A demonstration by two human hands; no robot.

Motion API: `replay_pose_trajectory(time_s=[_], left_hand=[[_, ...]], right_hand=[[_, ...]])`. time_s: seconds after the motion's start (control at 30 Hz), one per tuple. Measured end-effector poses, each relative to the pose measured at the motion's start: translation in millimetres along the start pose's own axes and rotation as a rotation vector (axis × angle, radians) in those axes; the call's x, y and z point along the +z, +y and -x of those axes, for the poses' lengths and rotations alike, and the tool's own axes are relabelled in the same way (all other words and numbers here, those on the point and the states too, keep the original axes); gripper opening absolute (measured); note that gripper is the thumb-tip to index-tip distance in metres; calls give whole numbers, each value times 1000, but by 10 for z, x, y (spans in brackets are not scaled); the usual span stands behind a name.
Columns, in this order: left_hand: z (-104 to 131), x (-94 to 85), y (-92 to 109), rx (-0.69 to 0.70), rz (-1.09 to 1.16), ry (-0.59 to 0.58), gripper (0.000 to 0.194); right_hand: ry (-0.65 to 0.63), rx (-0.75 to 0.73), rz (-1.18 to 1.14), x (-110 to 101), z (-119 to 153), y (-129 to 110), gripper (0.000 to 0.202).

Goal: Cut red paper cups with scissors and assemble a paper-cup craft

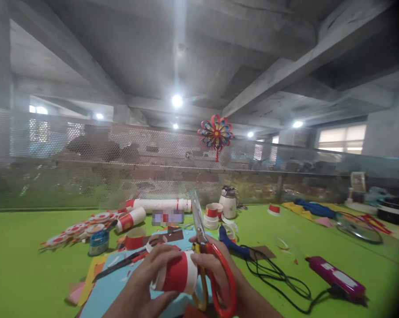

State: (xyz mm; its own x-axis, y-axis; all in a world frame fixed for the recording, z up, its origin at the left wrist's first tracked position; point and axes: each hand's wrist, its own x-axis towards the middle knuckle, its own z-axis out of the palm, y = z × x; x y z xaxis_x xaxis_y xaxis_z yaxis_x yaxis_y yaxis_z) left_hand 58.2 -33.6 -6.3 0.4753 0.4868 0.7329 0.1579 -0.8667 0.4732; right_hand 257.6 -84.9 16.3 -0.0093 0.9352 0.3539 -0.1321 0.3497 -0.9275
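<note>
Left hand (146, 278): fingers curled around the red-and-white cylinder, gripping it, lower centre of the frame.
Right hand (221, 265): fingers grasping the scissors by their handles; whether the fingertips also touch the cylinder's edge, I cannot tell.
Red-and-white cylinder (178, 274): between the hands at bottom centre, tilted, a red band round its white wall.
Scissors (200, 230): just right of the cylinder, blades pointing up the frame, one handle loop red, the other yellow.
Blue sheet (102, 293): beneath the hands on the green surface (14, 260), lower left of centre.
Blue jar (99, 243): left of the sheet, upright.
Long white roll (161, 205): lying across the back of the surface, centre.
White bottle (228, 206): upright right of the roll, with a dark lid.
Glue gun (233, 244): blue, right of the scissors.
Purple device (336, 278): lower right, with a black cable (279, 278) beside it.
Flower ornament (216, 134): multicoloured, centre, before a perforated screen (159, 148).
</note>
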Motion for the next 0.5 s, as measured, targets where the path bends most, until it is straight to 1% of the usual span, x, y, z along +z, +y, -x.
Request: replay_pose_trajectory(time_s=[0.03, 0.1, 0.2, 0.23, 0.27, 0.3, 0.37, 0.43, 0.5], left_hand=[[-23, -17, 22, -69, 66, 28, 55], [-81, -34, 82, -234, 276, 103, 52], [-156, -1, 168, -443, 649, 307, 62], [-169, 23, 186, -489, 746, 353, 66], [-176, 48, 199, -519, 825, 370, 70], [-176, 70, 207, -535, 886, 355, 73], [-166, 95, 217, -534, 952, 283, 78], [-149, 87, 225, -509, 943, 192, 82], [-135, 54, 238, -482, 895, 129, 83]], right_hand=[[5, 65, -118, 26, -11, -24, 33], [2, 150, -309, 84, -43, -78, 34], [24, 181, -438, 165, -97, -148, 32], [45, 185, -459, 188, -110, -164, 31], [64, 187, -472, 208, -119, -176, 29], [69, 195, -481, 224, -124, -182, 27], [57, 210, -490, 244, -121, -174, 25], [62, 204, -475, 249, -111, -139, 25], [54, 160, -411, 249, -99, -90, 21]])
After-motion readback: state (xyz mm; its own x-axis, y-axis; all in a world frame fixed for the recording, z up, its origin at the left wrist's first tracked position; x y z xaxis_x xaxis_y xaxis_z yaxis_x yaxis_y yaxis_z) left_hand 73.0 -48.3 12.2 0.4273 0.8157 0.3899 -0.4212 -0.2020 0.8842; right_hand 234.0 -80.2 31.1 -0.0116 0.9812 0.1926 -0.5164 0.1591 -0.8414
